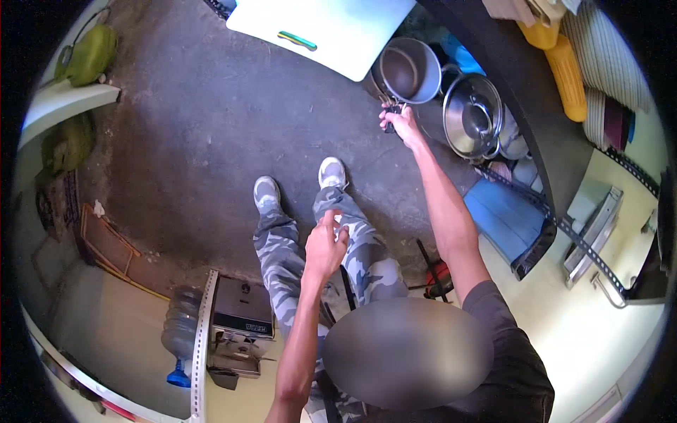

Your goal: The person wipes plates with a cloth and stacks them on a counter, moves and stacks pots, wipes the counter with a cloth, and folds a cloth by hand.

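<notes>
My right hand (402, 125) reaches forward to the shelf side, its fingers wrapped round a black handle at the near edge of a grey metal saucepan (429, 77). The saucepan's inside faces me. Beside it stands a shiny pot with a lid (458, 125), close to my right wrist. In front of my body hangs my left hand (326, 248), above my camouflage trousers; its fingers are loosely bent and apart, and I see nothing in it.
A white board (317, 28) with a green-and-yellow handled item (297, 40) lies ahead. Right are a dark shelf edge (493, 49), a blue box (504, 215) and a yellow object (565, 77). Behind left stand a large water bottle (182, 328) and a metal appliance (242, 307).
</notes>
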`<state>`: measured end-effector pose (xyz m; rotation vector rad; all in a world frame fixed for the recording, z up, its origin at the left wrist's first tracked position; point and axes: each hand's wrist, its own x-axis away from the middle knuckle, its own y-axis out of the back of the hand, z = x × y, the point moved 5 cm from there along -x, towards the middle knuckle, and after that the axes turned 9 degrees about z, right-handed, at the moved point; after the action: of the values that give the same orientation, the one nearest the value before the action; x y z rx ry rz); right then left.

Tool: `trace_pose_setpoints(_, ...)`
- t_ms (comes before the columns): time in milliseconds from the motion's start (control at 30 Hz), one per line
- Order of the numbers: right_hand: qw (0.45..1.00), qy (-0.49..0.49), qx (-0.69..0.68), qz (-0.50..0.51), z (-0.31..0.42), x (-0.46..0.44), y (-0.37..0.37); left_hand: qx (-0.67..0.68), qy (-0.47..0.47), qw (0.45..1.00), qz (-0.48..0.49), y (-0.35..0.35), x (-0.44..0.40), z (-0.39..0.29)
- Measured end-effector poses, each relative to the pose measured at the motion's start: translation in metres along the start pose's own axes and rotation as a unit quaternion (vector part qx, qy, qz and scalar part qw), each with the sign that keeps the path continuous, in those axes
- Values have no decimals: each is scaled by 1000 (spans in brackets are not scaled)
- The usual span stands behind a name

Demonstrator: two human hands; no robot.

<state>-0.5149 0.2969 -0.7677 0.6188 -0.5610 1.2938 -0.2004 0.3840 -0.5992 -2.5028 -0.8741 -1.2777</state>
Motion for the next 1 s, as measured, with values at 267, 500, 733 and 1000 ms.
trace_pose_setpoints(267,997,52,-45,-35,1,-65,29,19,25,999,-20,4,-19,10)
trace_pose_setpoints(500,967,-31,183,-176,-25,-85,58,23,18,998,-52,11,-12,30)
trace_pose_setpoints(733,996,4,27,-84,-3,-57,25,26,13,999,-45,11,-9,30)
trace_pose_setpoints(1000,994,15,-62,-89,-16,-61,12,31,30,999,-26,5,-15,35)
